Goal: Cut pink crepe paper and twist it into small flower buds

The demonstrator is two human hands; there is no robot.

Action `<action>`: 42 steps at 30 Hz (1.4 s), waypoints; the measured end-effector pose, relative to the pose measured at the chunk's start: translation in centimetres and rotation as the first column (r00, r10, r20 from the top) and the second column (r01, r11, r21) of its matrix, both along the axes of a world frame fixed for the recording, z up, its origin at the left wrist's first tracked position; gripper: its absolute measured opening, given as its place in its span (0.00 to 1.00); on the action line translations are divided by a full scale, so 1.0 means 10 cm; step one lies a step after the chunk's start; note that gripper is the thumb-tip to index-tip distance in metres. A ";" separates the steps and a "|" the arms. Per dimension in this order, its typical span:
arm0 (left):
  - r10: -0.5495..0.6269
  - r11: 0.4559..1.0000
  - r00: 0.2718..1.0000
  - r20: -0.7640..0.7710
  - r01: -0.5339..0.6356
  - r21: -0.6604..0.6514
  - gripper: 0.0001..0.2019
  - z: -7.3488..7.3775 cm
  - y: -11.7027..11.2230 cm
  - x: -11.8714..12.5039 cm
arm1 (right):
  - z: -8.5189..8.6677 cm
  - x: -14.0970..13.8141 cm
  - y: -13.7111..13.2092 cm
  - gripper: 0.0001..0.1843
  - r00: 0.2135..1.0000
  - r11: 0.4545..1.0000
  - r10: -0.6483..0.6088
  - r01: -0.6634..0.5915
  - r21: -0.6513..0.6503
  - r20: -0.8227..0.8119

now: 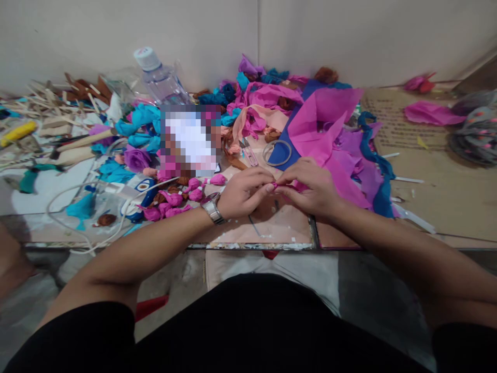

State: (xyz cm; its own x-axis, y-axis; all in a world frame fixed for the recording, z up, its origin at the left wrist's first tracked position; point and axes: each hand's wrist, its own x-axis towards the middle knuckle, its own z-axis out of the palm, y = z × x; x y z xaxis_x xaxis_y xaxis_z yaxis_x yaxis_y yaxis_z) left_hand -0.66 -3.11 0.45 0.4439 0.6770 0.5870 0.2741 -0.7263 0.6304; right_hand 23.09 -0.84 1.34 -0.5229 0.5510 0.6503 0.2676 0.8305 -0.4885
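Over the table's front part, my left hand [245, 194], with a metal-banded watch on its wrist, and my right hand [313, 187] meet fingertip to fingertip. Both pinch a small twisted piece of magenta crepe paper [275, 185], mostly covered by the fingers. Just beyond them lie pink-handled thread snips [249, 154] and a thin ring-shaped coil [277, 153], partly over blue paper [285, 145]. Large magenta crepe sheets [318, 122] spread past my right hand. Left of my watch is a heap of small magenta wrapped balls [171, 199].
A capped plastic bottle [161, 80] stands at the back left. A white cable [58, 194] loops towards the table's front edge. Wooden sticks [50, 106] are piled far left. Cardboard [427, 176] covers the right side, with a dark netted bundle [476, 134]. Part of the view is pixelated.
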 end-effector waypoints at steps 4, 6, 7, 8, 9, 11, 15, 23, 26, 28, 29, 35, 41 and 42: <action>0.003 0.998 1.000 -0.016 -0.002 0.061 0.13 -0.02 0.01 0.00 | -0.01 0.00 0.00 0.08 1.000 1.000 0.006 -0.006 0.003 -0.025; 0.008 0.997 1.000 -0.018 -0.007 0.074 0.12 -0.03 0.03 -0.01 | -0.02 0.00 0.01 0.08 0.999 0.999 0.029 -0.028 0.030 -0.038; 0.011 0.997 1.000 -0.016 -0.009 0.077 0.12 -0.04 0.03 -0.01 | -0.03 0.01 0.02 0.08 0.998 0.998 0.039 -0.036 0.050 -0.046; 0.011 0.997 1.000 -0.010 -0.010 0.080 0.12 -0.04 0.04 -0.01 | -0.04 0.01 0.03 0.08 0.997 0.996 0.050 -0.047 0.070 -0.051; 0.011 0.997 1.000 -0.001 -0.010 0.079 0.11 -0.05 0.04 -0.01 | -0.06 0.01 0.04 0.08 0.997 0.994 0.059 -0.054 0.092 -0.056; 0.007 0.998 1.000 0.021 -0.008 0.060 0.11 -0.05 0.05 0.00 | -0.08 0.00 0.05 0.09 0.996 0.991 0.065 -0.057 0.125 -0.060; -0.010 0.998 0.999 0.053 0.013 -0.056 0.15 -0.04 0.05 0.01 | -0.06 -0.01 0.05 0.08 0.996 0.989 0.052 -0.042 0.138 -0.069; -0.099 0.947 0.990 0.101 0.125 -0.297 0.22 -0.01 0.05 0.03 | 0.01 -0.01 0.00 0.09 0.995 0.999 0.039 -0.036 0.035 -0.087; -0.158 0.902 0.987 0.033 0.158 -0.402 0.24 -0.02 0.04 0.03 | -0.01 -0.01 0.00 0.10 0.995 0.998 0.065 -0.064 0.016 -0.073; -0.146 0.884 0.989 0.028 0.144 -0.444 0.24 -0.03 0.02 0.03 | -0.02 0.00 0.00 0.10 0.995 0.997 0.075 -0.075 0.013 -0.073; -0.114 0.885 0.992 0.048 0.123 -0.448 0.24 -0.04 0.02 0.03 | -0.01 0.00 0.00 0.09 0.995 0.997 0.070 -0.069 0.015 -0.074; 0.024 0.947 0.976 0.218 0.048 -0.319 0.17 -0.01 0.02 0.02 | 0.06 0.00 -0.02 0.09 0.999 1.000 0.010 -0.009 0.023 -0.034; -0.036 0.952 0.982 0.184 0.090 -0.292 0.14 0.02 0.00 0.04 | 0.04 -0.01 -0.01 0.12 1.000 0.999 0.010 -0.010 0.050 -0.007; -0.031 0.949 0.983 0.180 0.085 -0.303 0.14 0.01 -0.01 0.05 | 0.03 -0.01 -0.01 0.13 1.000 0.998 0.018 -0.017 0.059 -0.010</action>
